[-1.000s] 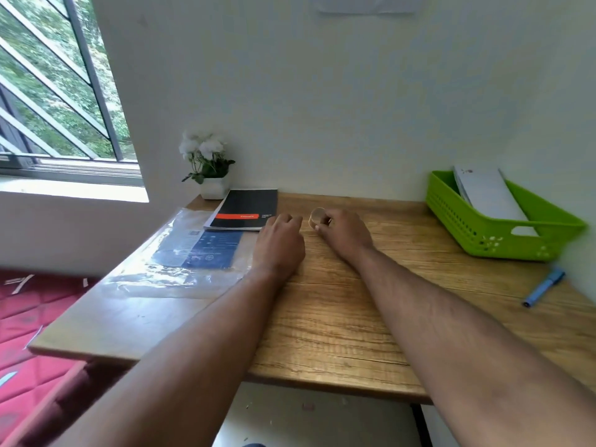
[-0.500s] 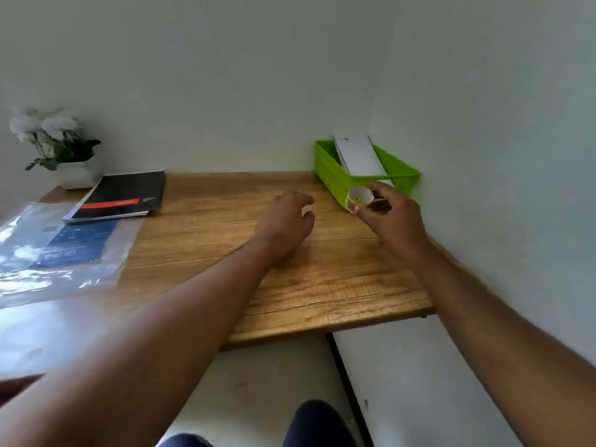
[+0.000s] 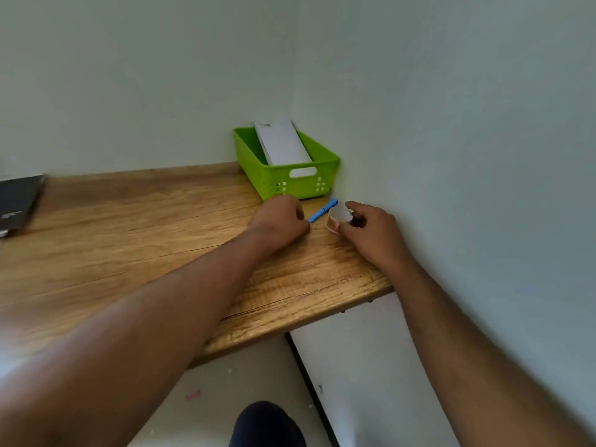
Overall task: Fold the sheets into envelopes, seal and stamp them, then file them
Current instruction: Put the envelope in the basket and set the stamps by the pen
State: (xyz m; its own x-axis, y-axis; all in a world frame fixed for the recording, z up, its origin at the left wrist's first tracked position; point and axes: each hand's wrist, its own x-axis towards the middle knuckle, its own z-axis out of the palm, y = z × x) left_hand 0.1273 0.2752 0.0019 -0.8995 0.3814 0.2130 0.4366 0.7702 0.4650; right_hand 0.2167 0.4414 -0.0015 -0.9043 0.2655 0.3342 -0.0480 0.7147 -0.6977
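R hand [image 3: 371, 235] is pinching a small roll of tape [image 3: 339, 217] btw thumb and fingertips, right at the wall side of the wooden desk [image 3: 135, 233], roughly 2 o'clock from frame center. Roll looks clear/whitish w/ a pinkish rim, tilted, and can't tell if its low edge touches the wood or hangs just above it.

L hand [image 3: 280, 222] sits knuckles-up on the desk, fingers curled under. Its fingertips are right at the near end of the blue marker [image 3: 322, 210], but whether it's actually gripping it or just touching, can't tell from here. Marker lies flat btw the two hands, pointing toward 1 o'clock.

Green basket [image 3: 290, 183] is in the corner at 12 o'clock from the hands, just beyond the marker, w/ folded white envelopes [image 3: 282, 141] leaning inside it, top end sticking above the rim, tiny red mark near the top.

Edge of a black booklet [image 3: 17, 201] at 9 o'clock, far left, well apart from everything else.
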